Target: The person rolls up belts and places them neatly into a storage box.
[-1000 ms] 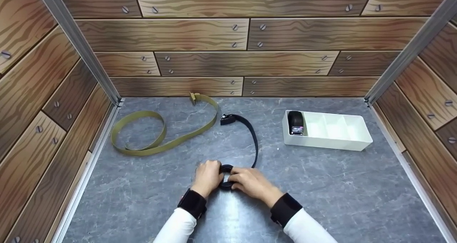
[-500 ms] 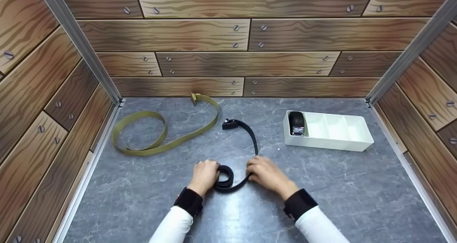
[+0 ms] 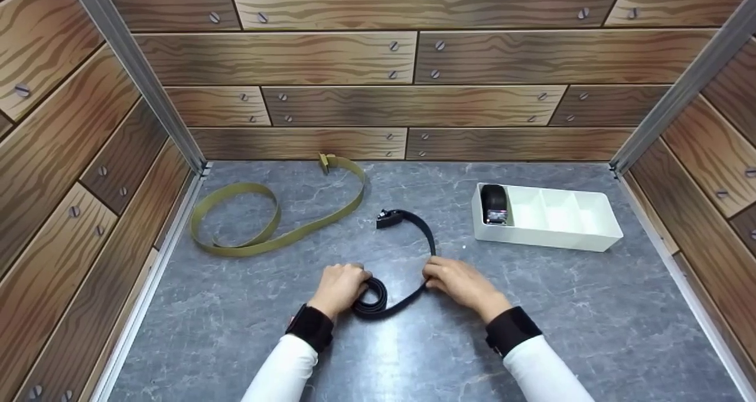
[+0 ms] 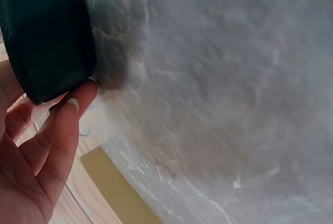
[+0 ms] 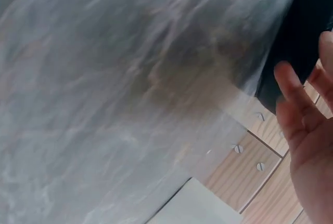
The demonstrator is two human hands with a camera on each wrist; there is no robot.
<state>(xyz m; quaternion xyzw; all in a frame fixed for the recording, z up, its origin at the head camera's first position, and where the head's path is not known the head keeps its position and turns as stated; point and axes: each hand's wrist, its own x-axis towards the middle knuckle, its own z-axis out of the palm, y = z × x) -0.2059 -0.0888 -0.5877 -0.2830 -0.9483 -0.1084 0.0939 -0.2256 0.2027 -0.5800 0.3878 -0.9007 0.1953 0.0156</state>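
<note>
A black belt [image 3: 403, 305] stands on edge on the floor in front of me, one end wound into a loose coil and the buckle [image 3: 388, 219] lying beyond. My left hand [image 3: 339, 287] holds the coil's left side, its fingers against the black strap in the left wrist view. Further along, to the right of the coil, my right hand [image 3: 463, 281] pinches the unrolled stretch between fingers and thumb. The right wrist view shows fingers [image 5: 292, 81] over the strap. From there the strap curves away to the buckle.
An olive belt [image 3: 295, 235] lies in a wide loop at the back left, its buckle near the rear wall. At the back right is a white divided box [image 3: 549, 239], a rolled black belt [image 3: 494, 204] in its left compartment. Wood-patterned walls enclose three sides.
My right hand has left the coil and slid right along the strap. The buckle end has shifted nearer to me, and the coil looks looser. My left hand has stayed at the coil.
</note>
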